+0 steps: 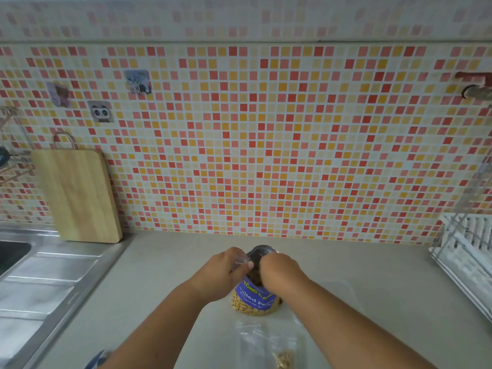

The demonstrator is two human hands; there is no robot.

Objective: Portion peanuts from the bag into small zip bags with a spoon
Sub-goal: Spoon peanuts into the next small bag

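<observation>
Touching right hand (pixel 279 271): peanut bag (pixel 254 302)

Centre: peanut bag (pixel 255 302) stands upright, left hand (pixel 226 271) and right hand (pixel 279 269) crowding its mouth.
Front: zip bag (pixel 267 342) lies flat just before it.
Left: bare counter (pixel 159 275) up to sink (pixel 40 278); board (pixel 77 195) leans on wall (pixel 266 155).
Right: mostly open up to rack (pixel 468 251).

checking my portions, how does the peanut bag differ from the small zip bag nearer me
The peanut bag stands upright, blue-labelled and well filled; the small zip bag lies flat, clear, with only a few peanuts. Both hold peanuts.
</observation>
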